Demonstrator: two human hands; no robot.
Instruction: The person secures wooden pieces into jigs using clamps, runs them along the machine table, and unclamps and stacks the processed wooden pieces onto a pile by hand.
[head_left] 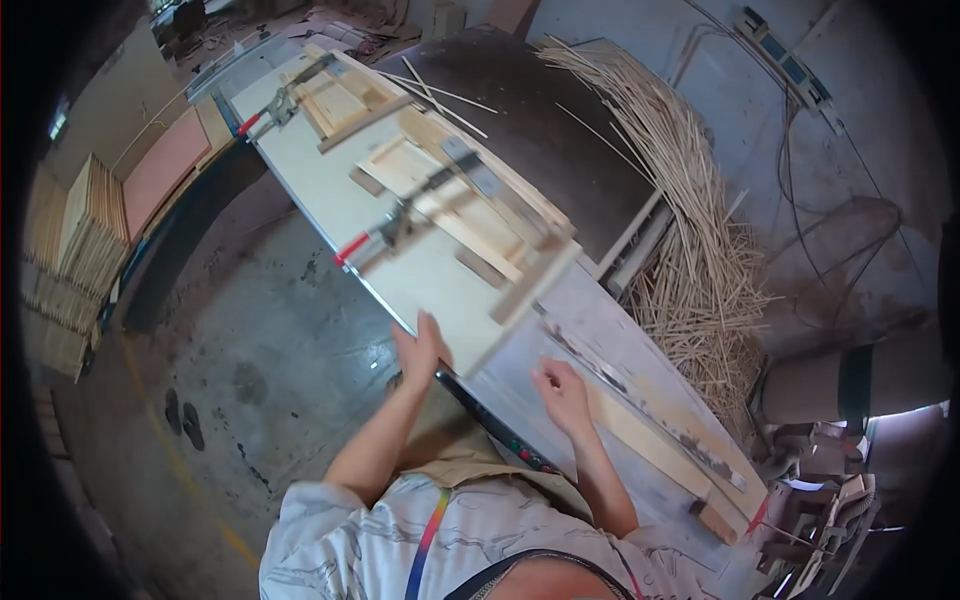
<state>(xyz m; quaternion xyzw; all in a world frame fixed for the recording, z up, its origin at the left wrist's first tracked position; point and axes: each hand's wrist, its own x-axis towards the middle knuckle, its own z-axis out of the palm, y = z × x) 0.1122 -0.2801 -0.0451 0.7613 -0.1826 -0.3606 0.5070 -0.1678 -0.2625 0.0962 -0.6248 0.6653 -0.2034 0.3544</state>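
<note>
My left hand (423, 350) grips the near edge of a pale board (395, 270), with part of its fingers hidden at the edge. On that board lie light wooden frame pieces (440, 195). Two toggle clamps with red handles, one nearer clamp (395, 225) and one farther clamp (280, 105), reach over the wood. A wooden strip (530, 280) lies across the board's right end. My right hand (562, 392) is curled closed over the grey machine table (515, 360), apart from the board; nothing shows in its fingers.
A large heap of thin wooden sticks (690, 240) lies beyond the dark tabletop (510, 90). A long wooden plank (650, 440) rests on the machine table at right. Stacked wooden panels (80, 230) stand at far left. Control buttons (525, 452) line the table's front.
</note>
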